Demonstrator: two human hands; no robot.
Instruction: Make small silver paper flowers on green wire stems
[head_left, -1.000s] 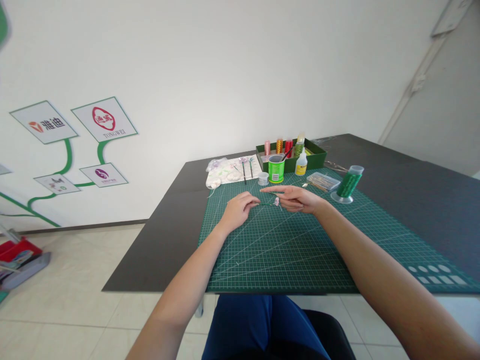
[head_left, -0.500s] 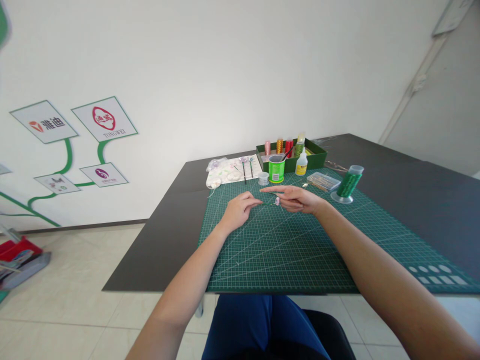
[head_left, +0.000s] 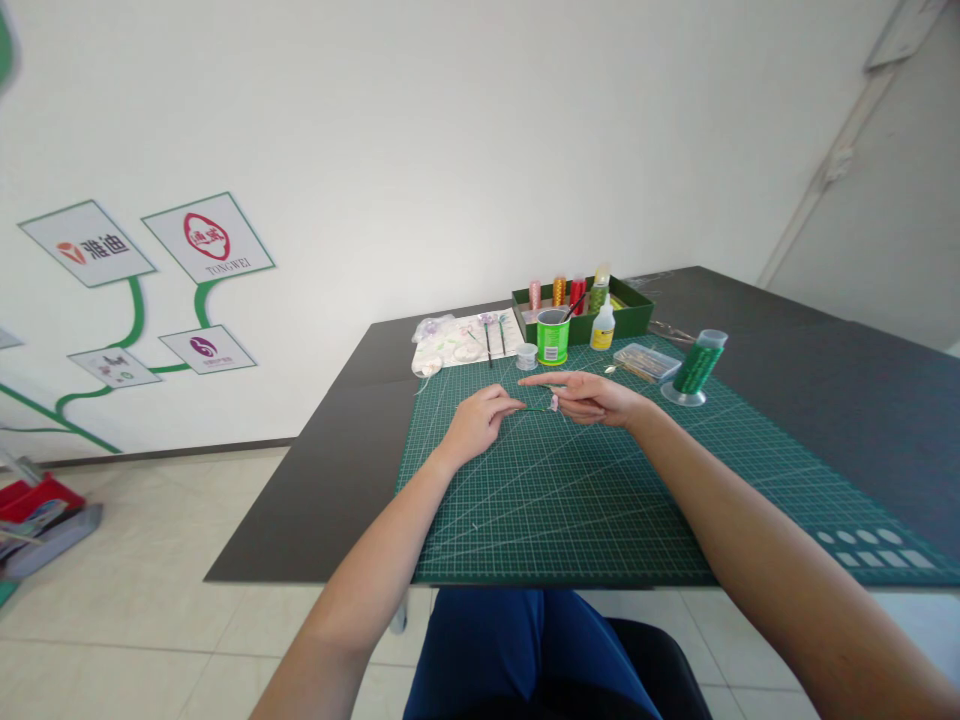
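Note:
My left hand (head_left: 477,420) pinches one end of a thin green stem (head_left: 535,408) between thumb and fingertips, above the cutting mat (head_left: 555,500). At the stem's other end is a small pale pink flower (head_left: 555,402). My right hand (head_left: 589,397) has its lower fingers curled at this flower, holding it, while its index finger stretches out toward the left. A dark thin strand runs just under that index finger; its ends are hidden. Both hands are close together and nearly level, a short gap apart.
Behind the hands stand a green can (head_left: 553,340), a small lidded tub (head_left: 526,356), a glue bottle (head_left: 602,326) and a green box (head_left: 637,318) of thread spools. To the right are a clear case (head_left: 648,363) and a green thread spool (head_left: 699,366). White paper (head_left: 450,345) with flower pieces lies back left.
Almost nothing differs. My right hand has shifted very slightly to the left; both hands keep the same hold on the stem and flower.

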